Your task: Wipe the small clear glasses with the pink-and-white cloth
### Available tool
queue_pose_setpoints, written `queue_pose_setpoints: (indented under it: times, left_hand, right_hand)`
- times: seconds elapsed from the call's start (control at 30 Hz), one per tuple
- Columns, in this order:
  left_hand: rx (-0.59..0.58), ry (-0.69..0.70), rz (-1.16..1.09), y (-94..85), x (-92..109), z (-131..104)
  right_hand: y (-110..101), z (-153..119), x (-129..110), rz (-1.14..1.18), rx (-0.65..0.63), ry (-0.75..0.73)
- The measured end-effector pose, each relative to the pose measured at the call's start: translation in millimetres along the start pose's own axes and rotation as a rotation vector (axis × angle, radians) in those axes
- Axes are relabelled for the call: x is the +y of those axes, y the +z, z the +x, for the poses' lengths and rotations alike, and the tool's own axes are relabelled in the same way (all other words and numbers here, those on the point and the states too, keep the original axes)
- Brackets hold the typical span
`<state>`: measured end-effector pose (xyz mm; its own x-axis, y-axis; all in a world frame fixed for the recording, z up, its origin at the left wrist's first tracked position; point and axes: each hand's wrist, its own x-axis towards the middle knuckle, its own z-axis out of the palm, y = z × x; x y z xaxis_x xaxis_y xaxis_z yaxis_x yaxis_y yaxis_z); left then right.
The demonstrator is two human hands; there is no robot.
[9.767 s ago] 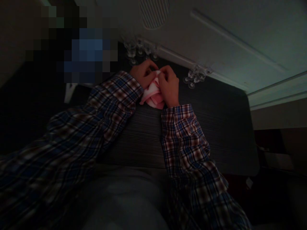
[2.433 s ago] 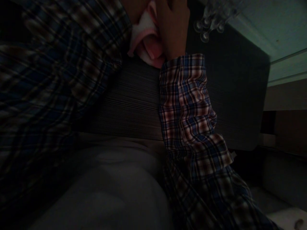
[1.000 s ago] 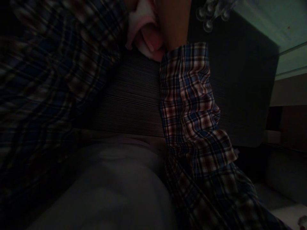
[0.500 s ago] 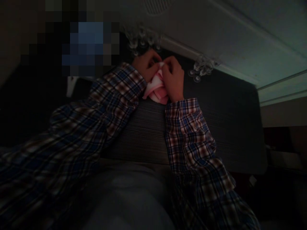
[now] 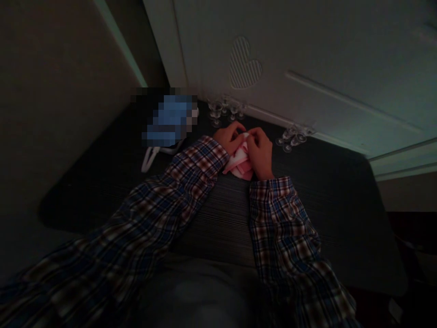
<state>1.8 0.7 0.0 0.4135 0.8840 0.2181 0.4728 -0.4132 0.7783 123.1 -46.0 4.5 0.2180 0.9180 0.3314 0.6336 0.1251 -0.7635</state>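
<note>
A pink and white cloth (image 5: 241, 166) hangs bunched between both hands over the dark table, its lower edge at or near the tabletop. My left hand (image 5: 229, 138) is closed, pinching the cloth's upper left side. On the other side my right hand (image 5: 261, 155) grips the top of it with bent fingers. Whether anything is wrapped inside the cloth is hidden. Several small clear stemmed glasses (image 5: 225, 109) stand in a cluster just beyond my left hand. To the right of my right hand is another group of clear glasses (image 5: 295, 135).
The dark wood-grain table (image 5: 211, 223) meets a pale panel (image 5: 205, 50) bearing a ribbed heart (image 5: 244, 64). At the left, a blurred-out blue object (image 5: 170, 120) rests near a white strap-like piece (image 5: 149, 159). A brown wall (image 5: 68, 114) borders the left side.
The camera view has tilted up, so the hands, cloth and glasses appear lower and the heart shows whole. Both hands keep hold of the cloth, with almost no change in their pose.
</note>
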Motion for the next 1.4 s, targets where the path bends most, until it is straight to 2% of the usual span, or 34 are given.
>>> queue_pose_setpoints:
  times: [0.2,0.47,0.6,0.8,0.9,1.0,1.07,1.13,1.3,1.4]
  left_hand:
    - [-0.008,0.001,-0.031,-0.8,1,-1]
    - [0.065,0.036,-0.064,-3.6,2,-2]
    - [0.053,0.068,-0.031,-5.1,4,-4]
    - [0.157,0.065,-0.105,-9.6,6,-8]
    - [0.109,0.063,-0.133,-9.1,4,-8]
    - [-0.030,0.052,-0.093,-5.4,1,-8]
    - [-0.114,0.088,-0.035,-2.5,-1,-8]
    - [-0.135,0.126,0.000,-0.9,-2,-9]
    - [-0.033,0.112,-0.043,-4.6,2,-11]
    - [0.023,0.076,-0.100,-7.6,3,-10]
  right_hand:
    - [-1,-1,-1,0.020,0.009,0.029]
    - [-2,-3,-9,0.042,0.037,0.045]
    - [-4,-4,-11,-0.012,0.149,0.150]
    - [-3,-6,-8,-0.036,0.142,0.250]
    - [-3,-5,-3,0.065,0.163,0.279]
    - [-3,-5,3,0.209,0.223,0.313]
    - [-4,-5,5,0.231,0.255,0.320]
    - [-4,-6,3,0.203,0.259,0.312]
    - [-5,-7,-7,0.140,0.223,0.259]
    - [-5,-6,-4,0.162,0.249,0.264]
